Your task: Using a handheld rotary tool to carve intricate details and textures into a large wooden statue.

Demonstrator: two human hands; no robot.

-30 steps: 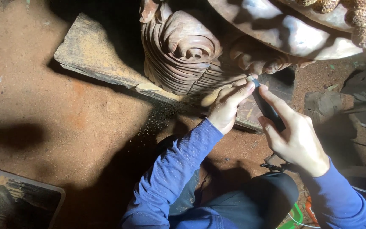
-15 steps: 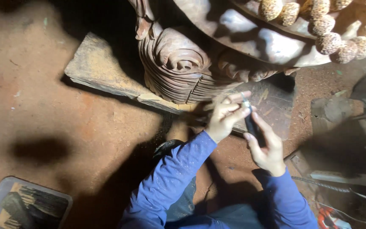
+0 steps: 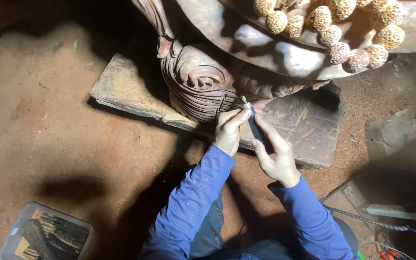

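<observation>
A large brown wood carving [image 3: 203, 82] with ribbed folds and knobbly round balls stands on a flat wooden plank [image 3: 309, 130]. My right hand [image 3: 275, 154] grips a slim dark rotary carving tool [image 3: 252, 120], its metal tip touching the lower ribbed part of the carving. My left hand [image 3: 229, 130] is closed around the tool's front end and rests by the carving's base. Both arms wear blue sleeves.
Reddish dirt floor lies all around. A clear plastic box [image 3: 44, 233] with dark sticks sits at the bottom left. A braided cable [image 3: 362, 219] runs along the lower right, beside flat stone or wood pieces [image 3: 391, 135].
The view has shifted, so the carving and plank sit further right and lower. Both hands stay on the tool, which has moved a little along the carving's lower ribs.
</observation>
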